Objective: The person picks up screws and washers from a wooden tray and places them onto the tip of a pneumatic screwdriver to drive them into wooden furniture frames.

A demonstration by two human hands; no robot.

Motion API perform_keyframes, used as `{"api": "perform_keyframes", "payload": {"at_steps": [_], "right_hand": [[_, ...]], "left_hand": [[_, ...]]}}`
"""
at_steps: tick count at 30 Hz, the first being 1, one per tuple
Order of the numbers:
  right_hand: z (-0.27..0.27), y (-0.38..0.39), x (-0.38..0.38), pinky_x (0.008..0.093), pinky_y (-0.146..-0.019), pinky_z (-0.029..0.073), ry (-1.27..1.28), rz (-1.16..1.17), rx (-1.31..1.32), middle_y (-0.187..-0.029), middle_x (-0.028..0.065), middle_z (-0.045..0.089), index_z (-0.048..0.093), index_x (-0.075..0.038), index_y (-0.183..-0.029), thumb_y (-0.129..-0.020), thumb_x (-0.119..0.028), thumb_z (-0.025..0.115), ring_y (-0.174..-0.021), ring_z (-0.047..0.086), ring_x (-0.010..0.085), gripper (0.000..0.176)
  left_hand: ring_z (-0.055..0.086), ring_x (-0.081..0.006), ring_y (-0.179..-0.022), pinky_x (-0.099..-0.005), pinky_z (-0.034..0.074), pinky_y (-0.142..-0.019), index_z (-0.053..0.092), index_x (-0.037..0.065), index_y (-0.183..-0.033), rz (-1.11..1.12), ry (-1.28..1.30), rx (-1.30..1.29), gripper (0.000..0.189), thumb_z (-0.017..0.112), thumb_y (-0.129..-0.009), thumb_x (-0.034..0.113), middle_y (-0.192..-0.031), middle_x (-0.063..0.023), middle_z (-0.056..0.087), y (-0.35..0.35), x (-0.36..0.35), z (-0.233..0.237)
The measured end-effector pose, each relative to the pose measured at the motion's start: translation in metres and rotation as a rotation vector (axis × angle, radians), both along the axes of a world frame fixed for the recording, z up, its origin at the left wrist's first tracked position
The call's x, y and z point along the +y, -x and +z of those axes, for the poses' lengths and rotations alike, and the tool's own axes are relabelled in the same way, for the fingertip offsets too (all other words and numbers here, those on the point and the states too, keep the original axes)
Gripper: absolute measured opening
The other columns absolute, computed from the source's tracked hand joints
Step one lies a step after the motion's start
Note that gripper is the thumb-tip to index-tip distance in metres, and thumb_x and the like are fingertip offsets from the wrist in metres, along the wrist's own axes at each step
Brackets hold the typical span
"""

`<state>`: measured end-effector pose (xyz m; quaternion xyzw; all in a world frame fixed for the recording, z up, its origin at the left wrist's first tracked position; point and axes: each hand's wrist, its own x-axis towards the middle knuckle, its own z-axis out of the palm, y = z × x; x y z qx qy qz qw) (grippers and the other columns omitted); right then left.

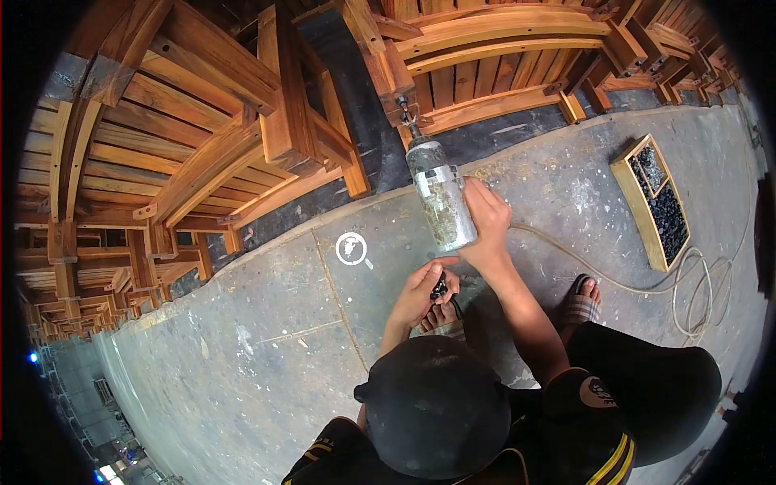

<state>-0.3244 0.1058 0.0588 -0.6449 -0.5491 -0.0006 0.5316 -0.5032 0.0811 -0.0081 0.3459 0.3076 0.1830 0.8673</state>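
Observation:
My right hand grips a worn, silver-grey air driver by its handle, with the tool pointing away from me. Its bit reaches the end of a wooden leg, at a dark fastener. Whether the bit sits fully in the fastener is hard to see. Below the driver, my left hand is curled around several small black fasteners, probably screws or bolts; the fingers partly hide them.
An open wooden box of black and silver hardware stands on the concrete floor at right. A pale air hose runs from the driver and coils there. Upturned slatted wooden furniture lines the far side, with more at left. My sandalled foot is nearby.

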Motion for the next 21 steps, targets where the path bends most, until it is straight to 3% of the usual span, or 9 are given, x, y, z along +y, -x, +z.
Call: {"api": "perform_keyframes", "payload": {"at_steps": [9, 11, 13, 14, 15, 17, 21], "right_hand": [[-0.002, -0.001, 0.002, 0.0370, -0.058, 0.044, -0.033, -0.007, -0.008, -0.084, 0.0117, 0.062, 0.060, -0.002, -0.088, -0.061, -0.017, 0.072, -0.066, 0.059, 0.0331, 0.033], [0.002, -0.001, 0.002, 0.0376, -0.057, 0.045, -0.034, 0.009, 0.021, -0.080, 0.0140, 0.060, 0.060, -0.001, -0.086, -0.064, -0.013, 0.071, -0.066, 0.059, 0.0351, 0.028], [0.002, -0.001, 0.001, 0.0381, -0.056, 0.045, -0.036, 0.024, 0.048, -0.077, 0.0163, 0.058, 0.059, 0.000, -0.084, -0.066, -0.009, 0.070, -0.066, 0.059, 0.0371, 0.023], [-0.001, -0.002, 0.000, 0.0373, -0.057, 0.045, -0.006, 0.015, 0.017, -0.080, 0.0139, 0.060, 0.059, -0.001, -0.086, -0.063, -0.014, 0.072, -0.067, 0.059, 0.0350, 0.029], [-0.002, -0.003, 0.000, 0.0365, -0.058, 0.044, 0.024, 0.006, -0.014, -0.084, 0.0116, 0.062, 0.060, -0.002, -0.088, -0.060, -0.019, 0.073, -0.067, 0.060, 0.0330, 0.035], [-0.003, -0.004, 0.001, 0.0367, -0.058, 0.044, 0.003, 0.001, -0.025, -0.084, 0.0115, 0.061, 0.059, -0.003, -0.088, -0.060, -0.019, 0.073, -0.067, 0.060, 0.0330, 0.035], [-0.003, -0.004, 0.001, 0.0368, -0.058, 0.044, -0.021, 0.003, -0.023, -0.084, 0.0113, 0.061, 0.059, -0.003, -0.087, -0.060, -0.019, 0.073, -0.067, 0.060, 0.0330, 0.035]], "left_hand": [[0.048, -0.0111, -0.051, -0.0239, 0.035, -0.046, 0.059, -0.005, -0.099, 0.163, 0.003, -0.145, 0.049, 0.033, -0.106, 0.036, -0.066, -0.0094, 0.057, 0.003, -0.001, -0.015], [0.048, -0.0111, -0.053, -0.0234, 0.035, -0.047, 0.060, -0.004, -0.095, 0.194, -0.051, 0.023, 0.051, 0.032, -0.106, 0.038, -0.066, -0.0074, 0.056, 0.000, 0.004, -0.018], [0.048, -0.0113, -0.055, -0.0235, 0.036, -0.049, 0.060, -0.004, -0.097, 0.196, -0.071, 0.122, 0.052, 0.032, -0.106, 0.039, -0.066, -0.0066, 0.055, -0.002, 0.007, -0.013], [0.049, -0.0115, -0.057, -0.0236, 0.036, -0.050, 0.060, -0.004, -0.099, 0.196, -0.090, 0.220, 0.053, 0.031, -0.106, 0.040, -0.067, -0.0057, 0.054, -0.004, 0.008, -0.011], [0.049, -0.0115, -0.057, -0.0236, 0.036, -0.050, 0.060, -0.004, -0.099, 0.193, -0.093, 0.218, 0.053, 0.031, -0.106, 0.040, -0.067, -0.0057, 0.054, -0.004, 0.009, -0.010], [0.050, -0.0124, -0.061, -0.0246, 0.037, -0.052, 0.058, -0.006, -0.109, 0.288, 0.080, 0.136, 0.047, 0.032, -0.106, 0.033, -0.071, -0.0057, 0.055, -0.003, 0.009, -0.010], [0.051, -0.0138, -0.063, -0.0255, 0.039, -0.053, 0.053, -0.007, -0.120, 0.333, 0.137, 0.134, 0.042, 0.030, -0.105, 0.026, -0.076, -0.0072, 0.057, 0.003, 0.012, -0.018]]}}
